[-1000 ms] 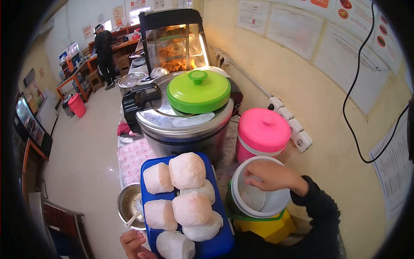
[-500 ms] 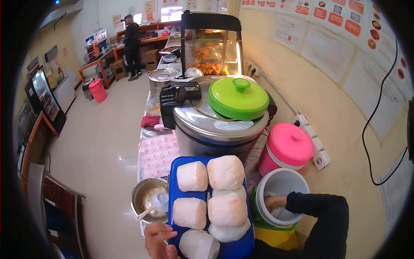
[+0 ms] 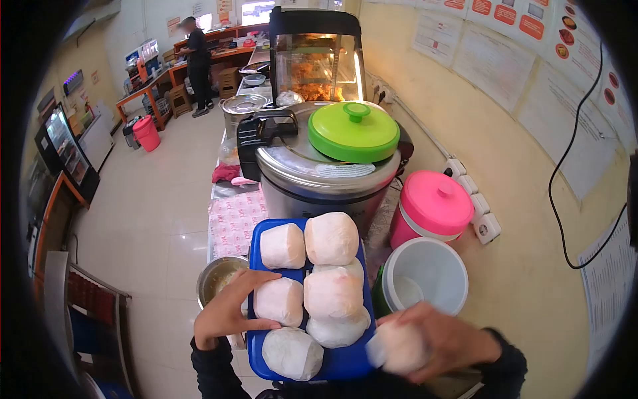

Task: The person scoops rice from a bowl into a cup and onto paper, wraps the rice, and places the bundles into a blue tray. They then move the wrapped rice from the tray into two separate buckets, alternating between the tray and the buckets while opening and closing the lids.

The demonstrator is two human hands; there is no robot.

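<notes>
Several pale paper-wrapped bundles lie on a blue tray, some stacked on others. My left hand is at the tray's left side, thumb and fingers spread around the left middle bundle. Whether it presses on that bundle is hard to tell. To the right of the tray, my right hand holds another wrapped bundle, both blurred by motion. Just beyond that hand stands an open white-lined bucket.
Behind the tray is a large steel cooker with a green lid on top. A pink-lidded container stands by the wall. A metal bowl sits left of the tray. A person stands far back, near a lit food cabinet.
My right hand has come out of the white-lined bucket with a wrapped bundle. My left hand has moved up and over the tray's left edge. The view has shifted slightly.
</notes>
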